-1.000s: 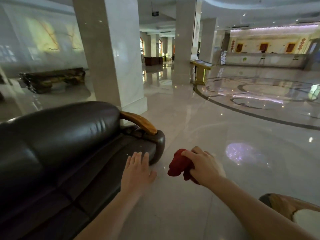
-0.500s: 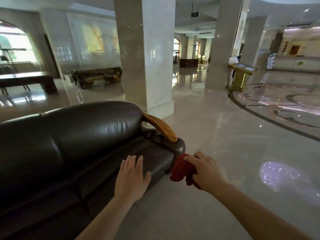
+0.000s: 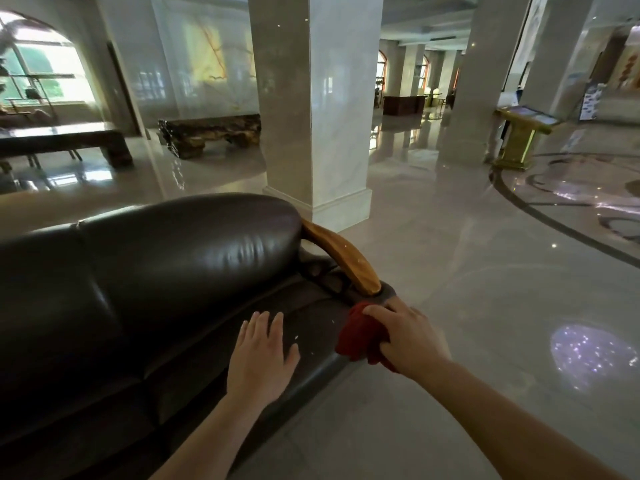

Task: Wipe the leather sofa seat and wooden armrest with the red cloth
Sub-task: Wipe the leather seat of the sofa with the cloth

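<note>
A dark brown leather sofa (image 3: 180,258) fills the lower left, its seat (image 3: 214,344) running toward a curved wooden armrest (image 3: 343,261) at the right end. My right hand (image 3: 408,337) grips the bunched red cloth (image 3: 356,334) and presses it on the seat's front corner, just below the armrest's tip. My left hand (image 3: 263,358) lies flat on the seat with fingers spread, a short way left of the cloth. Small pale specks dot the leather between the two hands.
A marble pillar (image 3: 311,109) stands right behind the armrest. Polished floor (image 3: 485,271) spreads to the right. A rough wooden bench (image 3: 211,133) and a dark table (image 3: 65,140) stand far back left; a gold lectern (image 3: 519,140) stands at the back right.
My right hand has carried the red cloth from over the floor onto the seat corner below the armrest. The view has swung left and closer to the sofa; my left hand stays on the seat.
</note>
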